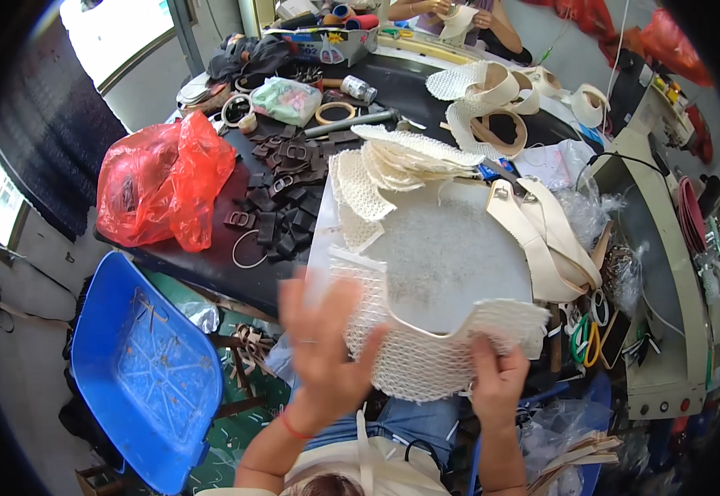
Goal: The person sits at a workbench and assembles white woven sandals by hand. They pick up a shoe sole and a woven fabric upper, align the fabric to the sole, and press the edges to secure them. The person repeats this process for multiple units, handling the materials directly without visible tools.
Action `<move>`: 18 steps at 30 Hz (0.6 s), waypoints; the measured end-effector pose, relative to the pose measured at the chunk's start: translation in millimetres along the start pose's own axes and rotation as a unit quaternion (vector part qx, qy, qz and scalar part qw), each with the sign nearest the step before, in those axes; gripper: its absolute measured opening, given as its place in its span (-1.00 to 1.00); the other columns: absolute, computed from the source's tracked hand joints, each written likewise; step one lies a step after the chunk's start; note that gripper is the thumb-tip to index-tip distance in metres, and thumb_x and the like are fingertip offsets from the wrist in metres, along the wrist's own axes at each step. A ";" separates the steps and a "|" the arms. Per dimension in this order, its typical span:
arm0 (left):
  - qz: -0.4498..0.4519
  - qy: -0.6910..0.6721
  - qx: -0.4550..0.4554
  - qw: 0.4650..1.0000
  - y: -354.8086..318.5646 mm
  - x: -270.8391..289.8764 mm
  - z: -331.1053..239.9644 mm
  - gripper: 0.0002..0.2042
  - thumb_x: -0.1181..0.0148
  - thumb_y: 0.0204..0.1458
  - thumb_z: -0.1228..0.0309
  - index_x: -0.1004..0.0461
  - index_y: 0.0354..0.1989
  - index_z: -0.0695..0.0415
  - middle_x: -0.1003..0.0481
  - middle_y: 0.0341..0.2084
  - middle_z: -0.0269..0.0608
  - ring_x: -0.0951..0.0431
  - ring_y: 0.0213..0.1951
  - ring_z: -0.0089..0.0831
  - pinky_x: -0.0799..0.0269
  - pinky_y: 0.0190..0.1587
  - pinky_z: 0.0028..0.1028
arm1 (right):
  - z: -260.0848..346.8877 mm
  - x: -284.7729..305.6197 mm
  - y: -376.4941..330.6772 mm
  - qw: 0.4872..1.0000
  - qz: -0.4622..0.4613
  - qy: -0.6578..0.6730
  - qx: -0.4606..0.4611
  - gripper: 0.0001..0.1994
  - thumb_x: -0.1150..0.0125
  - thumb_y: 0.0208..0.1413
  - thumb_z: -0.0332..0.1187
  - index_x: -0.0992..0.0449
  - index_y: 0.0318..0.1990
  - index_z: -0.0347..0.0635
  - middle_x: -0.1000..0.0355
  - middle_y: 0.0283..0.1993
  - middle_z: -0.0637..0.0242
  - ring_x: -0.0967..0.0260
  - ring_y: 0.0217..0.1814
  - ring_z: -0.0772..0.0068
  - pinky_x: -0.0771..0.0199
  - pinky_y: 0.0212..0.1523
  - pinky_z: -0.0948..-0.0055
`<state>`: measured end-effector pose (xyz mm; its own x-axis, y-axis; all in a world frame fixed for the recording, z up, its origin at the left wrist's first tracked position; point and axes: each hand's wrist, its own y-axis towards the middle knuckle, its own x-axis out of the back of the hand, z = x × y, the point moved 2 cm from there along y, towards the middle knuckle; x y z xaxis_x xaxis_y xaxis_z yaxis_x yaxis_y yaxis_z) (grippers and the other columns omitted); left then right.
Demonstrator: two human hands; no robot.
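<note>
A curved piece of white woven mesh (418, 364) with a smooth cream binding along its inner edge lies over the near side of a grey work board (451, 248). My right hand (500, 376) grips its right end, thumb on top and the fingers partly underneath. Over the left end hovers my left hand (323, 351), smeared by motion, its fingers spread and holding nothing; whether it touches the mesh I cannot tell. Behind, a stack of similar mesh pieces (397, 161) rests along the board's far edge. Cream straps with metal buckles (542, 236) lie at the right of the board.
Dark buckled straps (290, 165), a red plastic bag (166, 182) and a hammer (352, 122) are on the black table. A blue basin (157, 355) stands at lower left. Scissors (591, 343) lie at right. Across the table, another person's hands (459, 12) hold a cream piece.
</note>
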<state>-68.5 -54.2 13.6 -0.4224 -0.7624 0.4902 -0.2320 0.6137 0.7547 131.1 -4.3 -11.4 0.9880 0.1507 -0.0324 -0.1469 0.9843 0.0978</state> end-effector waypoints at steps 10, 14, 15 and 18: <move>0.073 -0.512 0.446 0.731 -21.5 -27.2 38.9 -0.88 -0.10 0.09 0.48 -0.44 -0.30 0.31 -0.50 -0.42 -0.30 -0.48 -0.36 -0.64 -0.44 -0.30 -0.62 | -7.4 13.6 37.6 0.931 -0.109 -0.315 0.146 -0.61 -0.18 0.02 -0.48 -0.30 0.03 -0.33 -0.45 -0.18 0.30 -0.38 -0.14 0.42 -0.32 -0.07 0.44; 0.094 -0.510 0.432 0.738 -24.6 -32.0 21.1 -0.87 -0.06 0.11 0.47 -0.43 -0.27 0.30 -0.50 -0.41 -0.31 -0.46 -0.37 -0.68 -0.42 -0.32 -0.64 | 19.4 -49.4 41.9 0.904 0.077 -0.316 0.277 -0.59 -0.18 -0.04 -0.54 -0.31 0.03 -0.27 -0.41 -0.28 0.21 -0.36 -0.20 0.16 -0.28 -0.09 0.25; 0.091 -0.505 0.435 0.740 -26.8 -29.8 19.0 -0.87 -0.06 0.12 0.47 -0.43 -0.27 0.30 -0.50 -0.42 -0.32 -0.46 -0.37 -0.69 -0.41 -0.33 -0.65 | 16.7 -65.6 42.5 0.912 0.128 -0.286 0.263 -0.60 -0.16 -0.04 -0.56 -0.32 0.02 -0.27 -0.40 -0.31 0.21 -0.36 -0.24 0.15 -0.30 -0.13 0.25; 0.086 -0.458 0.406 0.786 -25.6 -28.6 22.1 -0.89 -0.05 0.09 0.51 -0.44 -0.33 0.31 -0.49 -0.49 -0.35 -0.43 -0.43 -0.73 -0.35 -0.39 -0.70 | 20.2 -75.4 46.4 0.912 0.203 -0.239 0.265 -0.70 -0.17 -0.04 -0.58 -0.41 -0.09 -0.22 -0.41 -0.33 0.21 -0.38 -0.34 0.22 -0.38 -0.31 0.38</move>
<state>-69.9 -43.6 -29.3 -0.8763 -0.4146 -0.2453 -0.4284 0.9036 0.0030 50.7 28.1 15.7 0.7835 0.3095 0.5389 -0.5866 0.6548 0.4767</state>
